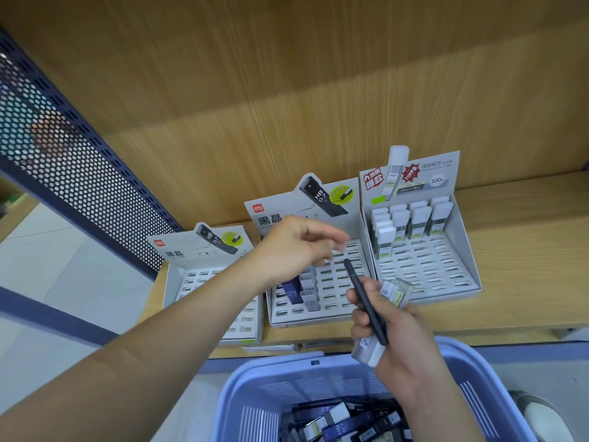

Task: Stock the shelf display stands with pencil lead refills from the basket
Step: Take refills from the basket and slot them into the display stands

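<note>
Right hand [401, 333]: grips a bundle of refill cases [366, 304], one black, the others clear.
Left hand [296, 247]: fingers loose and blurred, holding nothing, over the middle display stand [331, 282]; a few slotted refills [302, 291] stand just beneath it.
Basket [475, 371]: below the right hand, loose refills [334, 422] inside.
Right display stand [446, 275]: beyond the gripped bundle, white-capped refills [411, 221] in its back rows.

The basket [261, 371] is lavender-blue with slatted walls. The shelf [526, 250] is tan woodgrain. The stands [430, 272] are pale grey with rows of slots. The side panel [79, 173] is navy, dotted with holes.
</note>
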`<state>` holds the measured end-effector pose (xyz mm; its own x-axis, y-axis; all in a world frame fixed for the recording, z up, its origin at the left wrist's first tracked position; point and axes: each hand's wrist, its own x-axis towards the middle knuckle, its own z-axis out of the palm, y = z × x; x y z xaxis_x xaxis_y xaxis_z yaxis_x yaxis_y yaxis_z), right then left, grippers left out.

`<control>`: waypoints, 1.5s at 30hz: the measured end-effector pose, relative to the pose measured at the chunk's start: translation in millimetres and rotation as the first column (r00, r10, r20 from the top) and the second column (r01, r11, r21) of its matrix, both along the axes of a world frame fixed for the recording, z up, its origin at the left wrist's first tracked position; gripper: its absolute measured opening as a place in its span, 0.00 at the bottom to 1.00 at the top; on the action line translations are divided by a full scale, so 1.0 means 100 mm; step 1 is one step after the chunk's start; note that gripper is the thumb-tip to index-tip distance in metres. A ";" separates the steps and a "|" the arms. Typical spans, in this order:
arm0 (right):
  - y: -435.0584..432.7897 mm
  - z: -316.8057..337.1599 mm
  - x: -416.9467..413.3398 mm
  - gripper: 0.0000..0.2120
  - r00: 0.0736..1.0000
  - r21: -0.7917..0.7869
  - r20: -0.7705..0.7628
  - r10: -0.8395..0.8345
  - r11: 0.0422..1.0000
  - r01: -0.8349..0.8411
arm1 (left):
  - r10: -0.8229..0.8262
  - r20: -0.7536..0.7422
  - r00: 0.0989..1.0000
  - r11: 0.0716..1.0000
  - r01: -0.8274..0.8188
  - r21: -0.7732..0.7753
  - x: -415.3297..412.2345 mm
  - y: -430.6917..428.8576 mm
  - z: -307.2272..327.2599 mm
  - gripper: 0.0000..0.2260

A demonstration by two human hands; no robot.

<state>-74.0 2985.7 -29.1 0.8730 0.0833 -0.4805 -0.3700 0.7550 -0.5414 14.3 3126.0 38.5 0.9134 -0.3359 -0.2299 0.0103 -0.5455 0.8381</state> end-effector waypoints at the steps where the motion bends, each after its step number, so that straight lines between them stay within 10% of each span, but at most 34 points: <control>1: 0.01 0.02 -0.01 0.06 1.000 0.025 0.007 0.007 1.000 -0.007 | -0.051 -0.121 0.991 0.995 0.041 -0.087 -0.08 0.01 0.06 0.08; 8: 0.14 0.12 -0.08 0.16 0.988 0.096 0.062 0.139 0.985 -0.145 | 0.111 -0.129 0.985 0.973 -0.135 -0.190 -0.26 0.14 0.09 0.05; 18: 0.21 0.16 -0.07 0.13 0.978 -0.256 0.051 0.202 0.949 -0.183 | 0.214 -0.128 0.968 0.958 -0.234 -0.165 -0.23 0.42 0.33 0.06; 26: 0.09 0.08 -0.01 0.12 0.998 0.109 -0.045 -0.040 0.993 0.044 | 0.496 0.287 0.820 0.868 -0.460 -0.185 0.07 0.73 0.63 0.04; 45: -0.18 -0.12 0.00 0.16 0.991 -0.032 -0.082 -0.107 0.994 0.104 | -0.016 0.521 0.853 0.910 -0.203 0.360 0.40 -0.24 -0.11 0.09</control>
<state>-74.1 2967.8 -41.0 0.8332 -0.0213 -0.5526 -0.3336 0.7776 -0.5330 54.5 3102.3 27.3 0.9580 -0.2251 0.1774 -0.2828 -0.8433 0.4570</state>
